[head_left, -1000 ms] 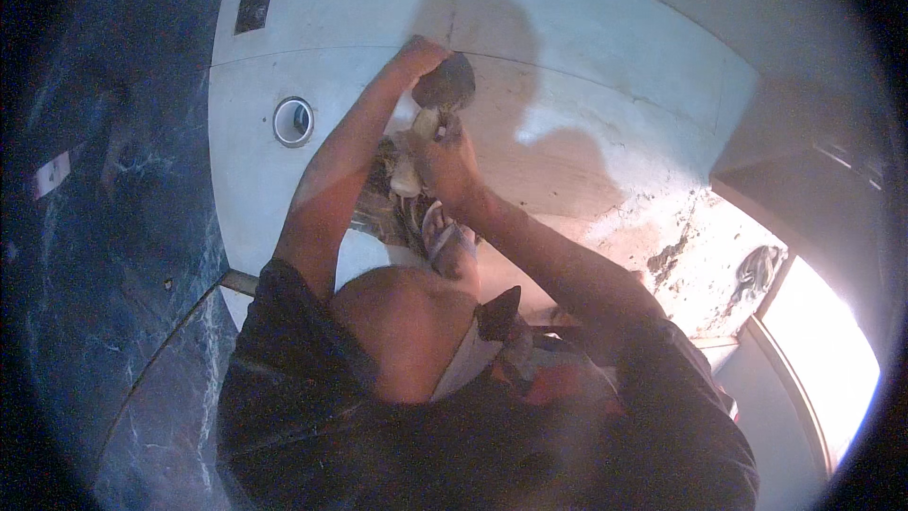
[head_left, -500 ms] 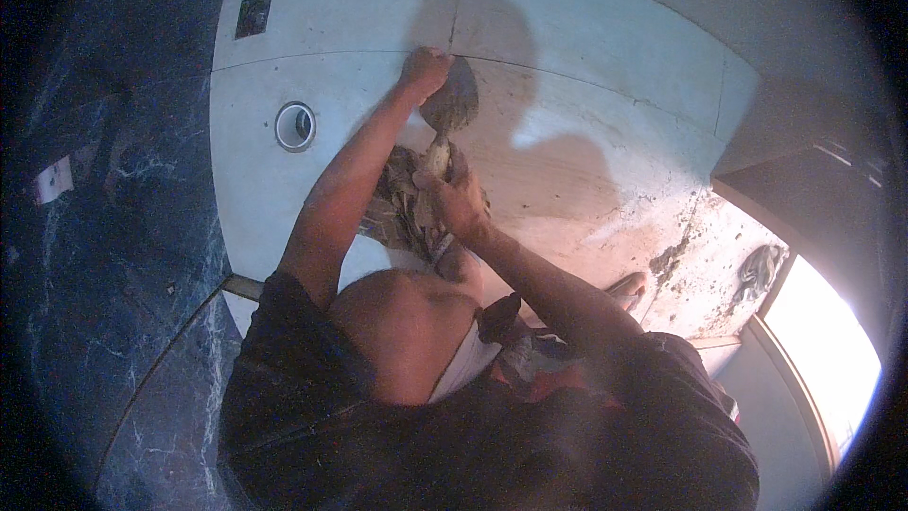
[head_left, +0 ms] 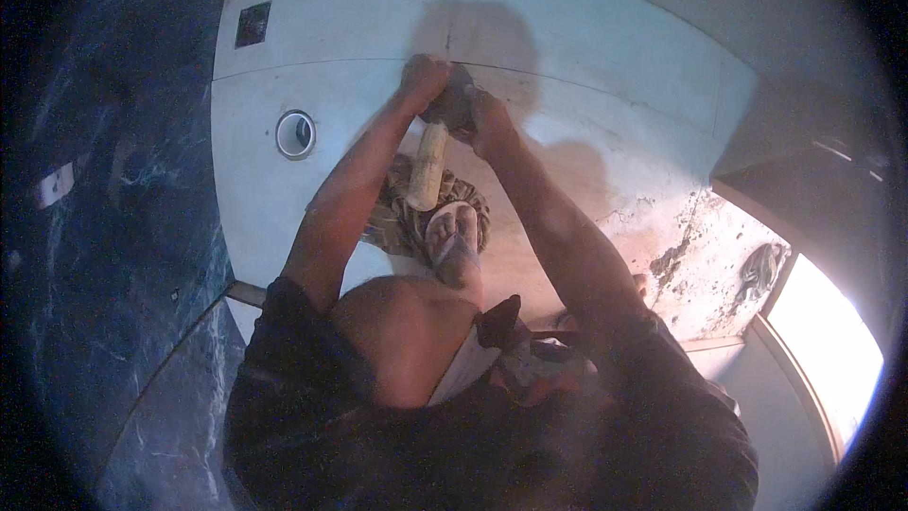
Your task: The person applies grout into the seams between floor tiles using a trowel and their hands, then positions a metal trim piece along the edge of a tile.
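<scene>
Your left hand (head_left: 426, 82) grips the trowel (head_left: 451, 106) by 1 edge; your right hand (head_left: 492, 121) is at the other, its grip unclear. Hold firm, steadying the handle (head_left: 428, 168).

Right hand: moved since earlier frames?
Yes: the right hand went up-frame and slightly right, from below the white pipe ring to roughly level with it.

The head-worn fisheye looks down from near, over both hands (head_left: 425, 83) (head_left: 490, 123).
</scene>
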Available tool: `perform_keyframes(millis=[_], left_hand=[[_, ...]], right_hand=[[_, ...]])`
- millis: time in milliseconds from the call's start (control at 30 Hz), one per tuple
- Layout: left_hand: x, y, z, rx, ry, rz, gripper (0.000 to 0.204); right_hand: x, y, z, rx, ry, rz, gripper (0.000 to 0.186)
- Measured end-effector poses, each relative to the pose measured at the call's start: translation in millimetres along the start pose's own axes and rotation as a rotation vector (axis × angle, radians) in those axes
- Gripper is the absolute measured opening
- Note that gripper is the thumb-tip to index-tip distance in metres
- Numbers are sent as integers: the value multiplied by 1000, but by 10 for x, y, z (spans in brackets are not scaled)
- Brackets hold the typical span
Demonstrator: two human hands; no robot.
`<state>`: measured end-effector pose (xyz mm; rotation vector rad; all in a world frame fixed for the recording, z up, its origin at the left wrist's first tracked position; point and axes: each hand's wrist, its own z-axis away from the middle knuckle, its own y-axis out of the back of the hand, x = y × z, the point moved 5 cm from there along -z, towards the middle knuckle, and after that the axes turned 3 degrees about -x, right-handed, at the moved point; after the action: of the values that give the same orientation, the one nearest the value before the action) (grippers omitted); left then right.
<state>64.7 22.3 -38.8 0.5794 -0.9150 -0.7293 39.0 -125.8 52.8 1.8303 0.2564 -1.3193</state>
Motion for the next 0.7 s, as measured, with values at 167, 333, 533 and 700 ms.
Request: perform_keyframes(millis=[167,333,533,700], left_hand=[[-22,-54,-75,153,-261,-352,35],[-118,-25,105,239,59,120,35],[3,-30,169,369,-52,160,35],[-24,-32,120,366,-66,166,35]], right_hand=[[1149,-809,-98,174,-682,-188,32],[445,-473,-10,404,-897,-314,41],[545,-527,78,448,-835,-211,42],[561,-529,71,455,-801,-185,41]])
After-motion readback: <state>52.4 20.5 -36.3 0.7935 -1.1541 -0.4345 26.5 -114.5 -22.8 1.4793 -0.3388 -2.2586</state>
